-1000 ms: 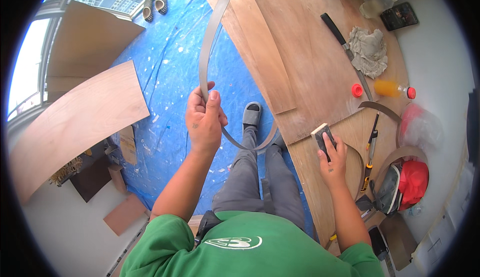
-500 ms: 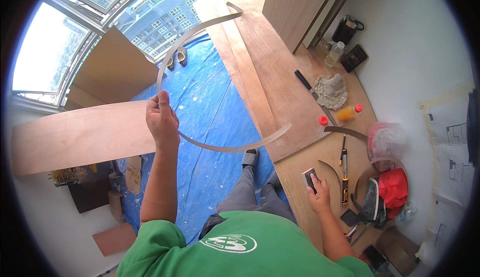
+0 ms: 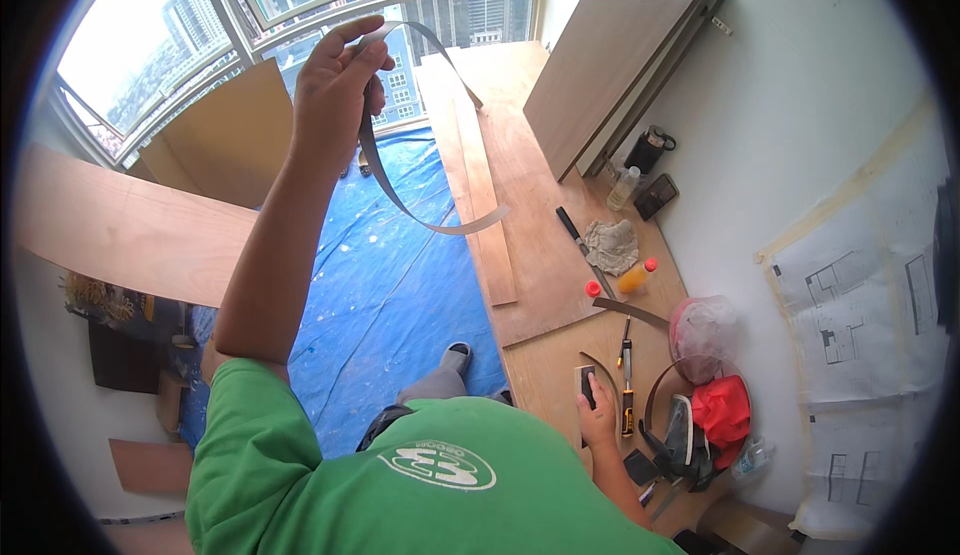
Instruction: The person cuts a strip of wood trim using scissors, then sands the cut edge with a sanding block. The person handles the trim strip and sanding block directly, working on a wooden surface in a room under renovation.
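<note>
My left hand (image 3: 338,77) is raised toward the window, its fingers closed on a long thin strip of edge banding (image 3: 482,222). The strip hangs in an open loop, one end arching right past the hand and the other curling below over a narrow wooden board (image 3: 497,267). Low on the right, my right hand (image 3: 600,420) grips a small dark block with a pale side (image 3: 584,381), close to the worktop. Beside that hand are a short curved strip (image 3: 604,369) and a yellow-and-black utility knife (image 3: 628,413).
A large plywood sheet (image 3: 550,285) covers the worktop's far part. Near the wall stand a rag (image 3: 612,247), an orange-filled bottle (image 3: 636,277) and a red bag (image 3: 722,410). A blue sheet (image 3: 350,325) covers the floor. A wooden panel (image 3: 130,220) juts in from the left.
My left hand has risen and moved farther away, carrying the strip with it. My right hand still holds the block near the worktop. The whole view has shifted.
</note>
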`<state>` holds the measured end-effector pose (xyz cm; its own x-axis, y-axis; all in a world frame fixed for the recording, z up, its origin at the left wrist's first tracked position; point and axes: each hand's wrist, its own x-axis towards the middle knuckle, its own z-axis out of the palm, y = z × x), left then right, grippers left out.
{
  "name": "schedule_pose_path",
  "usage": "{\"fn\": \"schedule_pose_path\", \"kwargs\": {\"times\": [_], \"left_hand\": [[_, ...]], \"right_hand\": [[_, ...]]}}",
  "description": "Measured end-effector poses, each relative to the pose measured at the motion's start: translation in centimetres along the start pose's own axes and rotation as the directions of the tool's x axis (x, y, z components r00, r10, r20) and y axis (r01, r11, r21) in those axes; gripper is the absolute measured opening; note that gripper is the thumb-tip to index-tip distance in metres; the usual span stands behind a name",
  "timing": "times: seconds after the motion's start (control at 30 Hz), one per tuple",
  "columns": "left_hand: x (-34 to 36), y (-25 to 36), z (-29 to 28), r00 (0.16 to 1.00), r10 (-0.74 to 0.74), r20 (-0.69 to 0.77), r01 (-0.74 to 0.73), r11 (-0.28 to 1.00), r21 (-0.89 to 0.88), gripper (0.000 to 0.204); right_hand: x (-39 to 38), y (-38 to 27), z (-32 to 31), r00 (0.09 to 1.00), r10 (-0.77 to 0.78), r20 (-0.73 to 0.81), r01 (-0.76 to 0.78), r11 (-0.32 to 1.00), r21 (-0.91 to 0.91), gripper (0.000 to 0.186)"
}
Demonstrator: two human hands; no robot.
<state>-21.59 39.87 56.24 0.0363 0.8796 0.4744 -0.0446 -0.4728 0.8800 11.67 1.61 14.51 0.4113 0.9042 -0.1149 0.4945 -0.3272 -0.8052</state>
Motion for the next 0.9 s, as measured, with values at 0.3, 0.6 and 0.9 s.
{"fn": "schedule_pose_path", "kwargs": {"times": [0.3,0.6,0.9], "left_hand": [[3.7,3.2,3.3,0.987,0.162,0.021,-0.162,0.987,-0.006,0.033],[5.3,11.2,8.0,0.952,0.258,0.166,-0.238,0.963,-0.131,0.041],[1.9,10.2,9.7,0.951,0.235,0.202,-0.173,0.943,-0.285,0.046]], "right_hand": [[-3.8,1.8,0.8,1.0,0.006,-0.012,-0.006,1.0,0.005,0.06],[-5.3,2.2,0.2,0.996,0.062,-0.071,-0.059,0.997,0.041,0.06],[-4.5,1.7,-0.7,0.992,0.012,-0.122,0.002,0.994,0.111,0.061]]}}
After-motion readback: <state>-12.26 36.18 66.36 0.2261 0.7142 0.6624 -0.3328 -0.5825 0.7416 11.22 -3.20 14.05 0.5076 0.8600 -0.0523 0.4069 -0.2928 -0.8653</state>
